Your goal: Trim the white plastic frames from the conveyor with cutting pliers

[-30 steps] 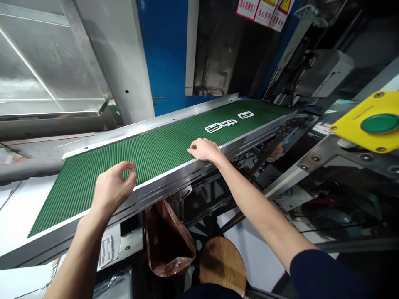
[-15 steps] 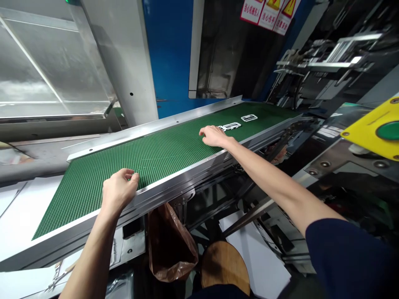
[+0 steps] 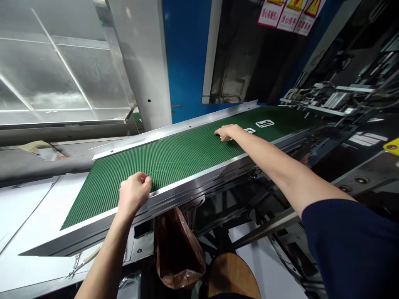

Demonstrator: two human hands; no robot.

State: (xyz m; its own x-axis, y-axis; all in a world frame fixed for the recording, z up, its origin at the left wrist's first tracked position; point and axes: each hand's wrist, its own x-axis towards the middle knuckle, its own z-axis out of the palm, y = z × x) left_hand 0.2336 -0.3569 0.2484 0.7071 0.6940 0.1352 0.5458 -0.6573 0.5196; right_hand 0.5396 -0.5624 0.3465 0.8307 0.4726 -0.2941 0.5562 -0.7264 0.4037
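Note:
A green ribbed conveyor belt runs from lower left to upper right before me. Over its near edge, my left hand is closed, thumb against the curled fingers; nothing shows between them. My right hand reaches across the belt, fingers bent downward with the index finger foremost. What those fingers grip, if anything, is hidden. Just beyond that wrist lies a flat white slotted frame, partly covered by the forearm. Another white slotted frame lies farther up the belt.
Metal rails border the belt. A blue machine panel stands behind it, warning signs above. Below are a brown plastic-lined bin and a round wooden stool. White sheets lie at left; machinery stands at right.
The view has swung right, so the belt and both hands sit farther right in it. On the left hand, thumb and fingers look closer together. The right hand stays beside the nearer white frame.

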